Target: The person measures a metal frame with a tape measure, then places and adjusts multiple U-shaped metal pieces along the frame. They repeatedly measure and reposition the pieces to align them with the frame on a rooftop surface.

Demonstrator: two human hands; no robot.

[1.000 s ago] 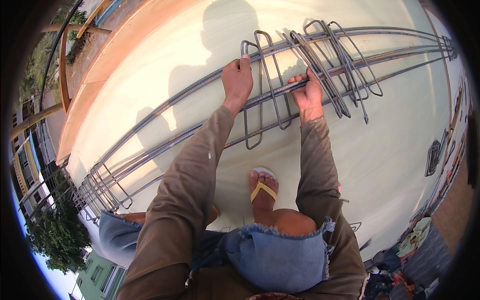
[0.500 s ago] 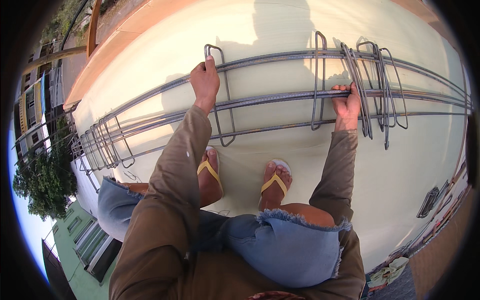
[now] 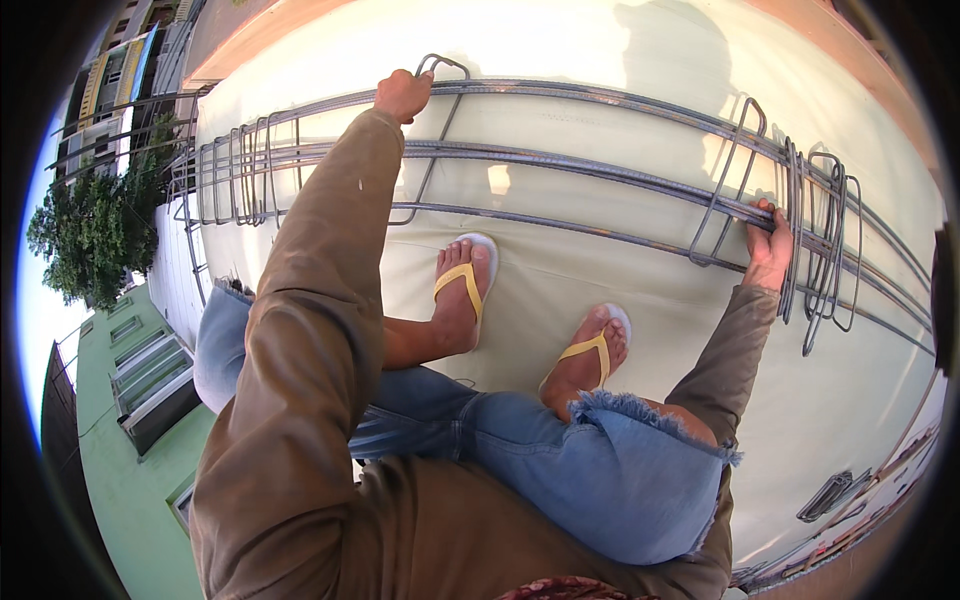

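Note:
My left hand (image 3: 403,97) is closed on the upper corner of a bent steel stirrup (image 3: 427,182), which loops around long ribbed reinforcing bars (image 3: 560,157). Toward the right, the fingers of my right hand (image 3: 768,246) are wrapped around the middle bars. Just left of that hand a single slanted stirrup (image 3: 722,200) encircles the bars. Several more stirrups (image 3: 826,240) bunch together on its other side. The parts of the bars inside my right fist are hidden.
A further group of stirrups (image 3: 258,175) sits on the bars at far left. My feet in yellow-strapped flip-flops (image 3: 470,285) stand on the pale floor (image 3: 520,390), close to the bars. Small dark metal pieces (image 3: 828,495) lie at lower right. A raised orange-brown edge (image 3: 235,52) borders the far side.
My view has turned, so the bars now slope down to the right. My hands are farther apart, still on the stirrup and the bars. The left-hand stirrup appears shifted left along the bars.

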